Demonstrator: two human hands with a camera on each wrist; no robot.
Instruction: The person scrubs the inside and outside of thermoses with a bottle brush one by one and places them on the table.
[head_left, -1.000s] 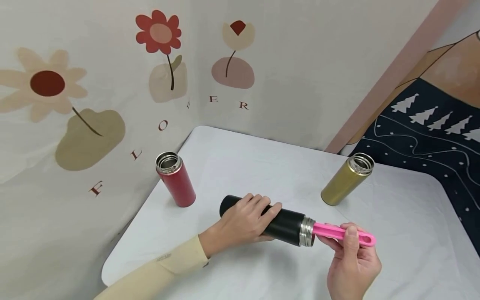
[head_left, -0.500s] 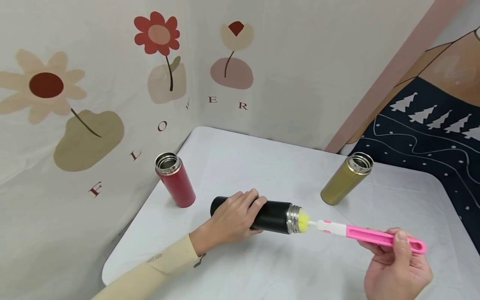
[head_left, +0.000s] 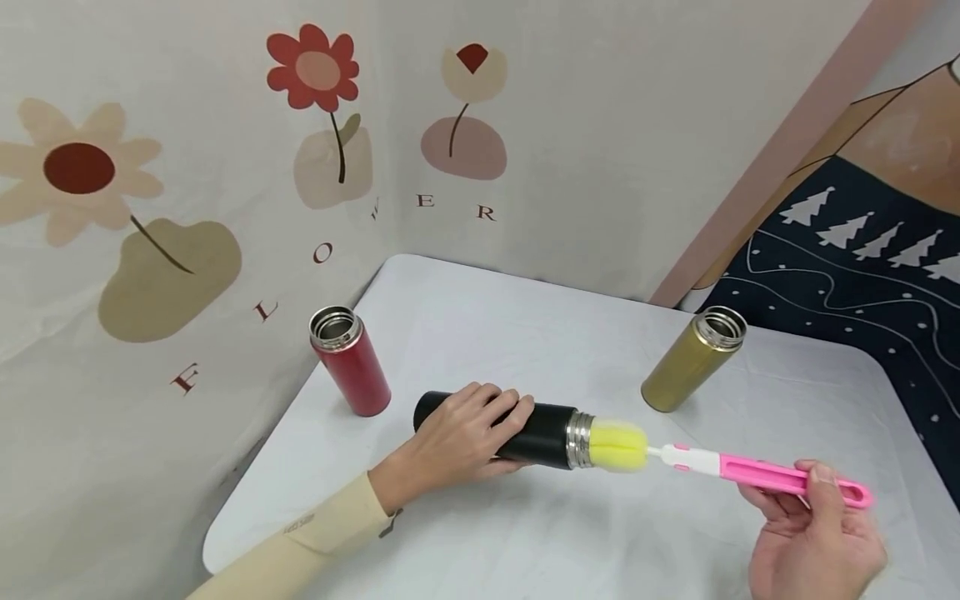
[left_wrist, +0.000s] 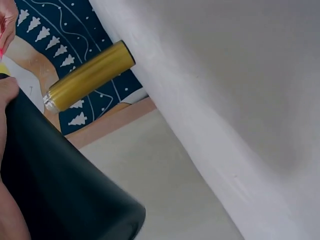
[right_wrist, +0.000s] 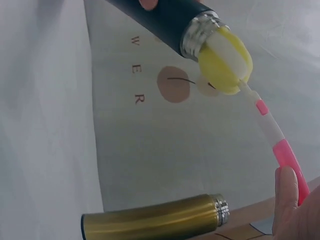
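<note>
While the left hand's grip (head_left: 468,437) wraps closely round a black bottle (head_left: 549,433), the right hand's grip (head_left: 816,533) pinches a pink-and-white sponge brush (head_left: 701,461).

Black bottle on its side, centre of frame, threaded steel neck (head_left: 581,439) to the right. Yellow sponge head (head_left: 622,446) at the neck, mostly outside; cannot tell whether its tip is inside. Right thumb (head_left: 823,485) on the pink handle (head_left: 768,473), lower right. Red bottle (head_left: 354,368) upright, left of centre; gold bottle (head_left: 686,367) upright, right of centre; both uncapped on the white counter (head_left: 487,321).
</note>
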